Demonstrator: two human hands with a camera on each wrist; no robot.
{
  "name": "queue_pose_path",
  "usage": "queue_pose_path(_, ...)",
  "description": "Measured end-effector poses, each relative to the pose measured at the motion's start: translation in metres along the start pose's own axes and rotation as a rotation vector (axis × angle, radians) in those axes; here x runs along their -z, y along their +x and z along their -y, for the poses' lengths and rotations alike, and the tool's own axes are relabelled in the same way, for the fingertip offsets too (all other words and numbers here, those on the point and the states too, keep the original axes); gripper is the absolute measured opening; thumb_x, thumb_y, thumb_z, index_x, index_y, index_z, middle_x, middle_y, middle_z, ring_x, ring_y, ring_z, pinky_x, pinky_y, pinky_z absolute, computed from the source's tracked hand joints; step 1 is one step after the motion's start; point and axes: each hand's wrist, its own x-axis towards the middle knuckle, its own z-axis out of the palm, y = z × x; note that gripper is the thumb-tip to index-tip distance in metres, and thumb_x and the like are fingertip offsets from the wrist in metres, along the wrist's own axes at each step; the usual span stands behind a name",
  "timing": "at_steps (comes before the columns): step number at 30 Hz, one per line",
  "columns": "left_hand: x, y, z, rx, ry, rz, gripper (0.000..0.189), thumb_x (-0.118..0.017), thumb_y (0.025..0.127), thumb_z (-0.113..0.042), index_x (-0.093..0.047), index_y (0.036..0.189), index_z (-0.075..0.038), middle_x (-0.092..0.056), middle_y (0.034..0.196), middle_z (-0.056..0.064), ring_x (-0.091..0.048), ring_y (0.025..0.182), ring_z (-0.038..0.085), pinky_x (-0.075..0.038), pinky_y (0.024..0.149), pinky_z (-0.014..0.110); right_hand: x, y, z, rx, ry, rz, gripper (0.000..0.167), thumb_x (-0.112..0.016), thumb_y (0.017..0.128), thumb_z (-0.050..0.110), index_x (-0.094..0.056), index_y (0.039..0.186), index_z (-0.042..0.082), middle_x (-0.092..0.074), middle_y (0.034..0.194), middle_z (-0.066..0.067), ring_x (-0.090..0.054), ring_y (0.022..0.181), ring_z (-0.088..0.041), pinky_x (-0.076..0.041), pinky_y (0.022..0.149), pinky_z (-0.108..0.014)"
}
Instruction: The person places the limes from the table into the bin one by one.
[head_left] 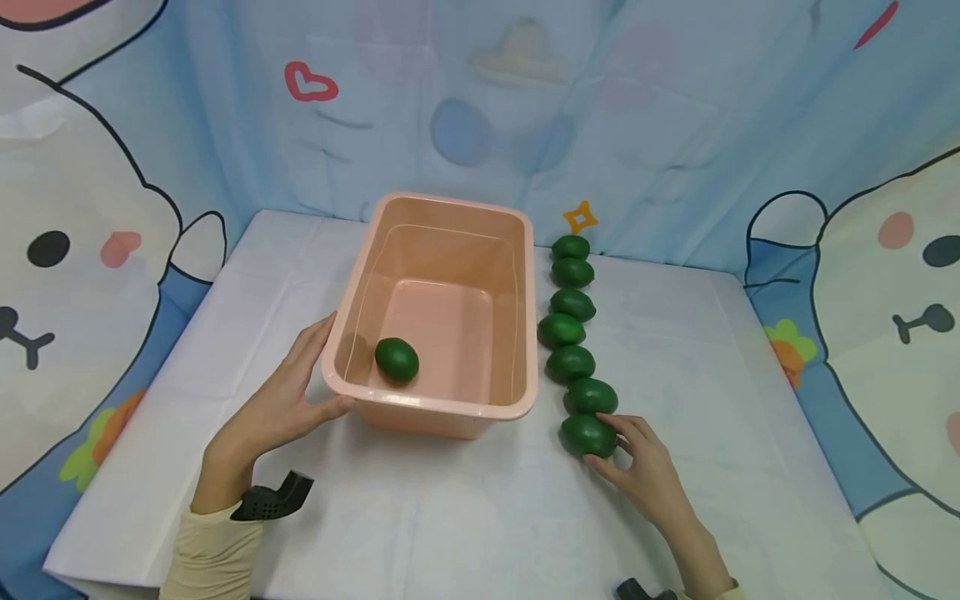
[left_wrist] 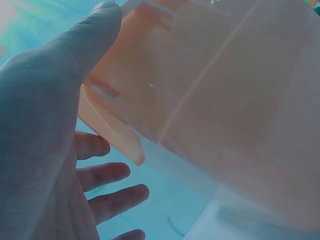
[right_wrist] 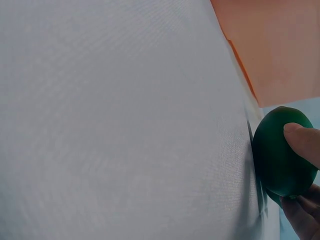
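Note:
In the head view, a pink plastic basin (head_left: 435, 417) stands on the white-covered table, with one green lime (head_left: 397, 360) inside near its front left. My left hand (head_left: 292, 392) is at the basin's front left corner, thumb against the front and fingers along the left side. In the left wrist view those fingers (left_wrist: 117, 202) are spread and fairly straight beside the rim. To the right of the basin, several limes (head_left: 570, 364) form a row running away from me. My right hand (head_left: 641, 467) pinches the nearest lime (head_left: 588, 435) between thumb and fingers; the right wrist view shows this lime (right_wrist: 280, 155) too.
A white cloth (head_left: 450, 517) covers the table. Behind it hangs a blue printed curtain (head_left: 637, 125), which also runs along both sides. A black wrist device (head_left: 272, 498) sits on my left wrist, and another (head_left: 641, 592) shows at the bottom edge by my right.

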Motion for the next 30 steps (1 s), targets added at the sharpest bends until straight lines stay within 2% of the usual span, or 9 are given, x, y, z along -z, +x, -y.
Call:
queue_pose_path(9,-0.0001,0.0,0.001,-0.008,0.0,-0.005,0.1,-0.075,0.078,-0.03,-0.007,0.152,-0.033,-0.015,0.157,0.0,-0.019,0.144,0.026,-0.027,0.107,0.064,0.0006,-0.0007,-0.0006,0.012,0.008,-0.006,0.062,-0.082,0.073,0.019,-0.055,0.127,0.004,-0.052,0.118,-0.011,-0.056,0.112,-0.033,-0.053,0.085,-0.045)
queue_pose_path(18,-0.0009,0.0004,0.0006,-0.007,0.004,-0.008,0.101,-0.074,0.078,-0.029,-0.006,0.153,-0.032,-0.015,0.157,0.002,-0.02,0.144,0.028,-0.027,0.106,0.065,0.0003,-0.0021,-0.0004,-0.026,0.008,0.002,0.061,-0.082,0.074,0.021,-0.054,0.126,0.005,-0.052,0.119,-0.012,-0.056,0.113,-0.034,-0.053,0.086,-0.047)
queue_pose_path(30,-0.0002,-0.0007,0.0007,-0.004,0.012,-0.003,0.101,-0.074,0.078,-0.028,-0.006,0.153,-0.033,-0.015,0.157,0.001,-0.019,0.144,0.028,-0.028,0.106,0.064,0.0059,-0.004,0.0061,-0.032,-0.001,-0.011,0.06,-0.081,0.075,0.023,-0.055,0.125,0.004,-0.052,0.118,-0.012,-0.056,0.111,-0.034,-0.053,0.086,-0.048)
